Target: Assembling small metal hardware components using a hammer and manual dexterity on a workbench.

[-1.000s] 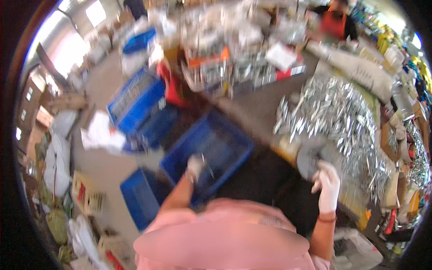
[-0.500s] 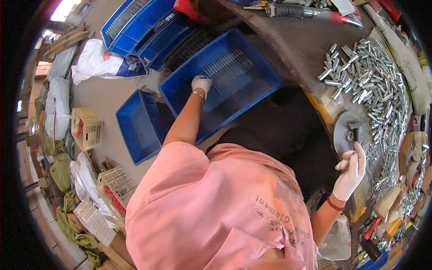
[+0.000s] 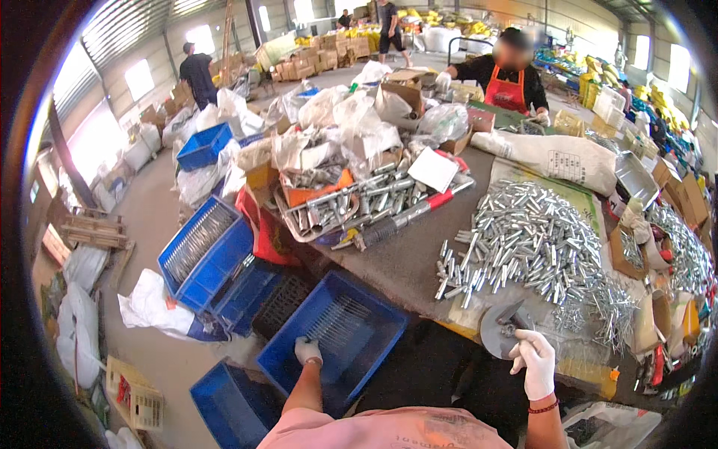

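Observation:
My left hand (image 3: 307,350), in a white glove, is inside a blue plastic bin (image 3: 385,334), beside a row of thin metal rods (image 3: 338,323) lying side by side. Its fingers are curled, and what they close on is hidden under the hand. On the right, my gloved right hand (image 3: 535,364) is raised at the table's near edge with its fingers apart and nothing seen in them. Its fingertips are close to a round grey metal disc (image 3: 495,334) carrying a small fixture. Just beyond the disc spreads a large heap of short shiny metal tubes (image 3: 523,243).
A second blue bin (image 3: 224,408) stands left of mine, and a blue crate of rods (image 3: 200,243) behind. Long metal tools (image 3: 404,224) and plastic bags cover the table's far left. Thin metal pins (image 3: 609,307) lie right. A person in a red apron (image 3: 505,86) is across the table.
The view has tilted up, bringing the whole table, the hall and other people into sight. My left hand stays in the blue bin, and my right hand stays by the disc.

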